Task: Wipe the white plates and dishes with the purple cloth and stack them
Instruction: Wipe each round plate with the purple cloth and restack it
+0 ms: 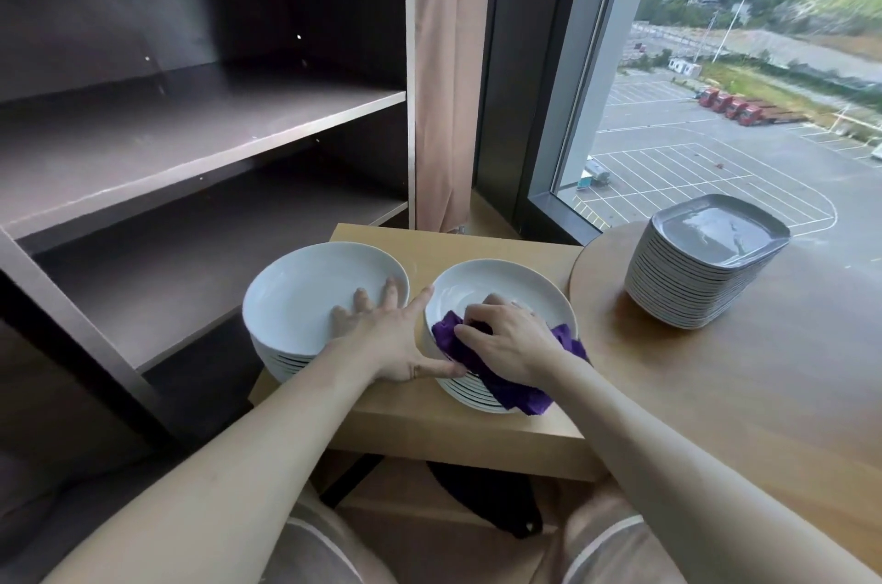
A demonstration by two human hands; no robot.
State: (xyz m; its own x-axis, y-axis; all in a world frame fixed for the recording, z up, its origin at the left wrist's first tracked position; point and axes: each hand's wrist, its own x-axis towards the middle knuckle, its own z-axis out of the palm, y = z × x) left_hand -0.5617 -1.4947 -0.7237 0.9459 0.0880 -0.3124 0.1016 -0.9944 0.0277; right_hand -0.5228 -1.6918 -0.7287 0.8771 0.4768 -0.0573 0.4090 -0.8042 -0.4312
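Head view: the left hand [386,335] lies in the top dish of the left stack of white dishes [305,297], fingers straight and spread, thumb at the right stack's [501,273] rim. On that right stack the right hand's [510,340] curled fingers clutch the purple cloth [506,385], its long axis running diagonally over the near-right rim.

Left hand [391,335] and right hand [510,340] were bare, likewise both forearms; at six o'clock, beige shorts [615,552] carried pale piping near each hem.
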